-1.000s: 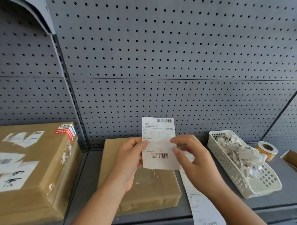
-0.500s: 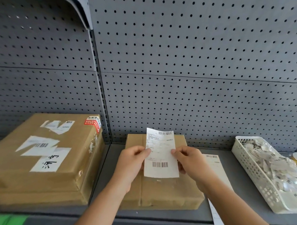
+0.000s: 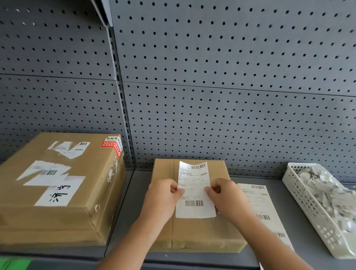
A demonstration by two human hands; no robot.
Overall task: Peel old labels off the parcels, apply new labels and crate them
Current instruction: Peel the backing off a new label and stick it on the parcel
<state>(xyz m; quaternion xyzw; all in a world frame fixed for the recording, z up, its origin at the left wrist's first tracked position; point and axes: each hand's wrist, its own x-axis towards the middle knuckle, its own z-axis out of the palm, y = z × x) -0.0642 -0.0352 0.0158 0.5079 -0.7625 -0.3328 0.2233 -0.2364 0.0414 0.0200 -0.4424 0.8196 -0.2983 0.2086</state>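
A white barcode label hangs just over the top of a small brown parcel on the grey shelf. My left hand pinches the label's left edge and my right hand pinches its right edge. The label's lower end lies against the parcel; whether it sticks there I cannot tell. A strip of more labels lies on the shelf right of the parcel and runs over the front edge.
A larger brown parcel with torn old labels and a red sticker stands at the left. A white plastic basket of peeled label scraps sits at the right. Grey pegboard backs the shelf.
The label and both hands have come down from in front of the pegboard to the small parcel's top. The view has swung left and down.
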